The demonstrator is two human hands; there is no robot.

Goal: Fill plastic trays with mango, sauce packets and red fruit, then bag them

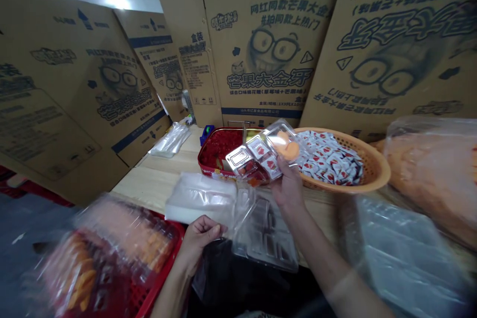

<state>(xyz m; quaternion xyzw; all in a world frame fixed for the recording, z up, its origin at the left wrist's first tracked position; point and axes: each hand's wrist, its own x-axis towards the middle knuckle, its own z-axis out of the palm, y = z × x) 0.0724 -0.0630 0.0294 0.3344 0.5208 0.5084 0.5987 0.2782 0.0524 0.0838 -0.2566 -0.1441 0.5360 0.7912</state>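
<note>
My right hand (287,184) grips a filled clear plastic tray (257,159) by its right side, raised above the table. Its compartments hold small white sachets with red print, orange pieces and something dark red. Low on the left, my left hand (203,236) is closed in a pinch at the edge of a clear plastic bag (231,218), beside a stack of clear bags (199,194). Under the raised tray lies an empty clear compartment tray (266,233) at the table's near edge.
Behind the raised tray are a red tin (219,151) and an orange basket (378,166) of sachets. A bag of orange pieces (432,169) and stacked clear trays (410,253) lie right. Bagged trays fill a red crate (164,263) lower left. Cardboard boxes (261,59) wall the back.
</note>
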